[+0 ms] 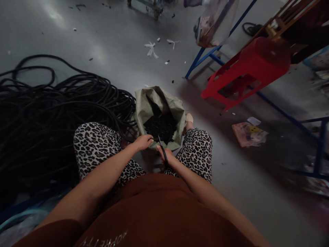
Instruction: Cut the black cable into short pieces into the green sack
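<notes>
My left hand [143,142] is closed at the near left rim of an open sack [142,103], pinching the end of a black cord [120,132]. The cord appears to run left toward a large tangled heap. Scissors [163,154] with black handles are gripped in my right hand [167,156], their blades pointing up and away over the sack's near edge. Between my knees stands the pale green woven sack. Many small dark pieces [160,127] lie inside it; what they are is too dim to tell.
The black cord heap [84,92] covers the floor at left. To the right, a red plastic stool [262,68] stands beside blue metal legs [197,61]. A clear bag [214,27] hangs above. White scraps [151,49] and a printed packet [248,133] lie on the floor.
</notes>
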The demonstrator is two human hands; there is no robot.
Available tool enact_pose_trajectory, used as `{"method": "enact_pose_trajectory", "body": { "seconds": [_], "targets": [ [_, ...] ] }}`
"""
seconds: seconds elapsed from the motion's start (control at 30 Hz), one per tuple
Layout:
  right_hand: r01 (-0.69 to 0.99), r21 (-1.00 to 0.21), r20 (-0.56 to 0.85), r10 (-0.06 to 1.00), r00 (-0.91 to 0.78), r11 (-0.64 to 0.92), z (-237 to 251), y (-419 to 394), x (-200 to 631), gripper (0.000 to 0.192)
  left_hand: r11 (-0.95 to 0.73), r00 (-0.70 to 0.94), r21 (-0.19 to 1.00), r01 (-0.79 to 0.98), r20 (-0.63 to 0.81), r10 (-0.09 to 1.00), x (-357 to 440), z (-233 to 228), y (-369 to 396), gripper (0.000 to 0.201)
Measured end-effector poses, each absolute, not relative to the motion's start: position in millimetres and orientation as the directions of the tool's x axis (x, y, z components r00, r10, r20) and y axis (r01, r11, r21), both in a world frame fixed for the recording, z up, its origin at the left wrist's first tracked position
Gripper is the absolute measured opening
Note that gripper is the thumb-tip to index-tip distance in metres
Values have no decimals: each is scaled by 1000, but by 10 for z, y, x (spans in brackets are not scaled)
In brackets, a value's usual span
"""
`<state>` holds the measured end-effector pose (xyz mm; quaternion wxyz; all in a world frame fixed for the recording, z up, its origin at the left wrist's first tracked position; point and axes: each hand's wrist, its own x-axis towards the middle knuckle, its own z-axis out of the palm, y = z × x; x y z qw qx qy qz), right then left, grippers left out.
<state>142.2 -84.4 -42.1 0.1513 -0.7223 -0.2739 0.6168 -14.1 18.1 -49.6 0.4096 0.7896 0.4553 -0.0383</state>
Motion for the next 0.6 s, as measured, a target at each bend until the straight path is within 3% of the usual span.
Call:
{"method": "enact_pose_trajectory", "body": {
  "seconds": [0.13,0.6],
  "targets": [
    [335,-472,-828,541,151,-816,-423,-838,1423,49,-260,587,606,752,-435,683,-148,-511,186,30],
    [404,-483,-807,575,139,-776,-417,-855,1453,52,-298,583,555,776,-452,676,-135,-505,199,30]
  ]
}}
